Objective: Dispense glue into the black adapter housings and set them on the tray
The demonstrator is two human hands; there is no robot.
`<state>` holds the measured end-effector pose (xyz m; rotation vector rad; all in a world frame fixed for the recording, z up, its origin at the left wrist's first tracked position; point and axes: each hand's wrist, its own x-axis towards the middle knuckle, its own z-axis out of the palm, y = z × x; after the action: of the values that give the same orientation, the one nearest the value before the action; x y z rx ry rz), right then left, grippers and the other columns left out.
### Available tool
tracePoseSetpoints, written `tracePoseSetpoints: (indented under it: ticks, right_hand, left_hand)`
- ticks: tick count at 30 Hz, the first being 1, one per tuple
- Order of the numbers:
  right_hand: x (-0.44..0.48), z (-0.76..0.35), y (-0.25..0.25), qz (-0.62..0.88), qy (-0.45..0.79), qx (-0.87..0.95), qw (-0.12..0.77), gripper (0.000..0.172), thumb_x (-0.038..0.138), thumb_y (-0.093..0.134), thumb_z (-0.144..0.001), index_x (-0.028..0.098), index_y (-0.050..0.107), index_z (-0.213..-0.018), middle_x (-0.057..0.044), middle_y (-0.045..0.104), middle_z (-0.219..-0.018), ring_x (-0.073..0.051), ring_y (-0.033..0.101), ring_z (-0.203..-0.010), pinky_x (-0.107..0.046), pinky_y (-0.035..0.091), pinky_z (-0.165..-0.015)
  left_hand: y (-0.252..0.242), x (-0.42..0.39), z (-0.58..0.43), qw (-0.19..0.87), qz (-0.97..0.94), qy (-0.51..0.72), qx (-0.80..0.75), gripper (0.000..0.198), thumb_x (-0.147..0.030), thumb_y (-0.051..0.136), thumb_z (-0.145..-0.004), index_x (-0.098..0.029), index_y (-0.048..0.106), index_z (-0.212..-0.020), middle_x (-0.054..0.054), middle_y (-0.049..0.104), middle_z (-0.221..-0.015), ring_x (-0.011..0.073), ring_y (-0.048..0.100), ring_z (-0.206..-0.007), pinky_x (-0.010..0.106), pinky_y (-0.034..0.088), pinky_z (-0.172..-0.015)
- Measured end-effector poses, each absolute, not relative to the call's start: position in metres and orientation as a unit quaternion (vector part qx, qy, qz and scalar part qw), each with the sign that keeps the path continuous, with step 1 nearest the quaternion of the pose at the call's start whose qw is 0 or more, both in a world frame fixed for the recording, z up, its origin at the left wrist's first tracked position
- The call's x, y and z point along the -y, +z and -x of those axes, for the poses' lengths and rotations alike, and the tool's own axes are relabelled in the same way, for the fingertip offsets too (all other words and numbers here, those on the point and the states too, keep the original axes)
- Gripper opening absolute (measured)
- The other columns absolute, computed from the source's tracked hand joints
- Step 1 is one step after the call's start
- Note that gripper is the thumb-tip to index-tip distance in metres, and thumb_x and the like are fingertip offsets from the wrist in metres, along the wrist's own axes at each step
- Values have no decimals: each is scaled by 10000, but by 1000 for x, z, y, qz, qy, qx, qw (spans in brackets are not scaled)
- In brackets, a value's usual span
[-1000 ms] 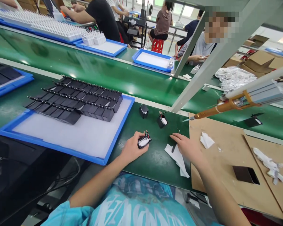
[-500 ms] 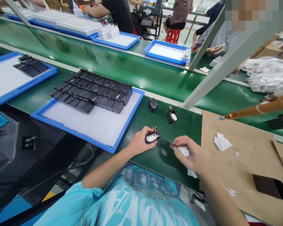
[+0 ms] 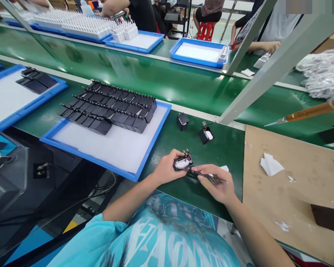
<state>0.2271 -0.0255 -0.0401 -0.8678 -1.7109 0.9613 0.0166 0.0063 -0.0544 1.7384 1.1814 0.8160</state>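
Observation:
My left hand point(image 3: 167, 168) is closed around an open black plug housing point(image 3: 180, 163), with white material inside and metal prongs and a red wire at its top. A pair of tweezers point(image 3: 206, 175) is pinched in my right hand point(image 3: 218, 183), and its tips reach the lower right edge of the housing. Whether the tips grip anything is too small to tell. Beyond my hands stand a closed black plug housing point(image 3: 182, 121) and a second open one point(image 3: 206, 133) with white material and a red wire showing.
To the left, a blue-rimmed tray point(image 3: 167, 111) holds rows of black housings point(image 3: 108, 105). A brown cardboard sheet point(image 3: 267, 200) with a crumpled white paper point(image 3: 271, 164) lies right. A slanted metal post point(image 3: 256, 81) and an orange-handled pointed tool point(image 3: 308, 113) stand out there. Co-workers sit across the line.
My right hand has moved left, bringing the tweezers' tips to the housing in my left hand. The view has shifted slightly. A co-worker's hand across the line has moved down to the white parts.

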Motion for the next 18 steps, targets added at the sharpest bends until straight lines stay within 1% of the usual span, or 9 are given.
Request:
tracePoseSetpoints:
  ticks: [4, 7, 12, 15, 18]
  right_hand:
    - [26, -227, -41, 355, 401, 705, 465, 236, 90, 618, -825, 261, 623, -987, -65, 743, -1031, -207, 718, -965, -378, 612, -824]
    - [26, -226, -41, 349, 401, 698, 480, 266, 69, 618, -816, 270, 623, -989, -55, 746, -1023, -207, 721, -956, -382, 616, -818]
    - [26, -224, -38, 350, 397, 699, 480, 214, 97, 613, -826, 260, 624, -965, -65, 753, -1002, -211, 730, -930, -374, 622, -801]
    - [27, -222, -40, 353, 387, 709, 472, 204, 106, 603, -835, 258, 616, -969, -69, 751, -1014, -209, 726, -946, -376, 621, -811]
    - [28, -220, -42, 352, 358, 728, 467, 235, 93, 606, -826, 264, 611, -987, -71, 745, -1037, -202, 721, -954, -360, 621, -800]
  left_hand:
    - [-55, -6, -16, 437, -690, 323, -479, 426, -262, 687, -680, -219, 477, -1048, 42, 707, -1064, 207, 691, -932, 289, 522, -783]
    - [-55, -6, -16, 445, -687, 328, -471, 416, -268, 686, -689, -218, 471, -1042, 47, 707, -1070, 208, 690, -938, 289, 521, -779]
    - [-55, -6, -15, 459, -682, 313, -475, 433, -253, 689, -678, -226, 462, -1046, 45, 704, -1086, 218, 681, -977, 316, 518, -839]
    - [-57, -6, -15, 454, -686, 308, -477, 441, -218, 683, -663, -228, 464, -1045, 47, 705, -1080, 222, 682, -964, 319, 519, -831]
    - [-59, -5, -15, 446, -690, 308, -480, 440, -223, 693, -666, -225, 467, -1043, 57, 701, -1092, 225, 686, -951, 316, 524, -816]
